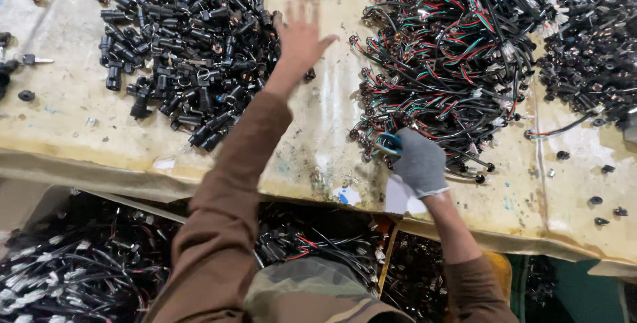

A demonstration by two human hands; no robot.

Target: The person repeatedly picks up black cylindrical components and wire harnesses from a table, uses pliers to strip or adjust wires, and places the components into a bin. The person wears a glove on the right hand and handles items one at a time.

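The left hand [300,39] is bare and released, fingers spread and blurred, held over the surface [73,110] with nothing in its grip; its fingertips lie at the right edge of a heap of black cylindrical parts [186,44], which spreads from it toward nine o'clock. The right hand [418,162], in a grey glove, is clenched around a small blue-and-black part [389,143] at the near edge of a tangle of wire harnesses [451,51], black leads with red, green and white strands, which fans out from that hand toward twelve and one o'clock. Between the two hands runs a bare, stained, yellowish strip of the surface. At three o'clock from the harnesses, against the right edge, sits a second pile of small black parts [590,51], with a few loose black caps [596,200] scattered nearer. At six o'clock, below the surface's front lip, bins of more black wired pieces [86,263] flank the person's brown sleeves.
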